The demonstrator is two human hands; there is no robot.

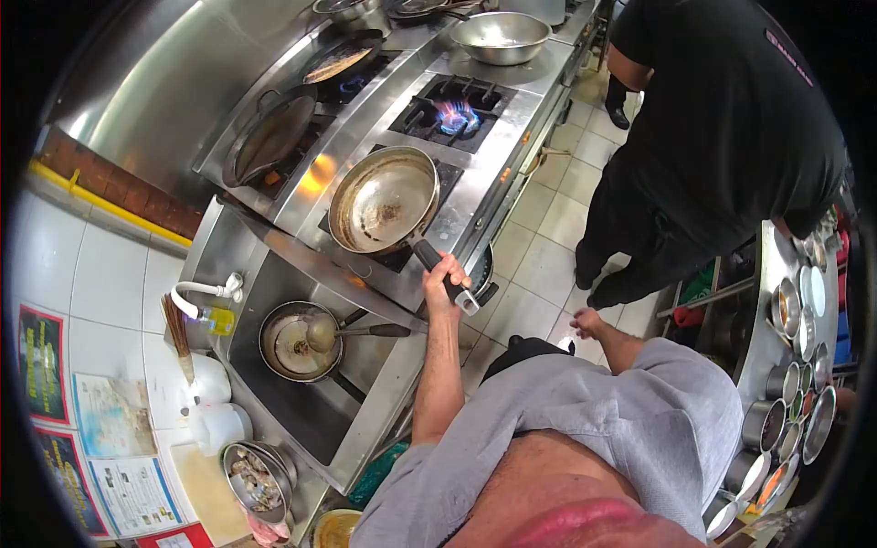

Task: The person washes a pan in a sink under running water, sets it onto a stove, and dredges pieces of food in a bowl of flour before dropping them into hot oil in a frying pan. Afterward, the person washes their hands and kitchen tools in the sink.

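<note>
My left hand [445, 279] is closed around the black handle of a frying pan [384, 203], whose worn metal inside has brown scorch marks. The pan sits over the near burner of the stove, left of a lit burner [457, 121] with blue and orange flame. My right hand [587, 321] hangs low beside my body, fingers loosely apart, with nothing seen in it. Below the held pan, a second frying pan [298, 342] lies in the steel sink [265, 265] with a ladle [322, 333] resting across it.
A co-worker in black [722, 137] stands close on the right. Large dark pans [271, 137] occupy the back burners, and a steel bowl [501, 38] stands at the stove's far end. Ingredient containers [764, 426] line the right counter. A bowl of scraps [256, 479] sits lower left.
</note>
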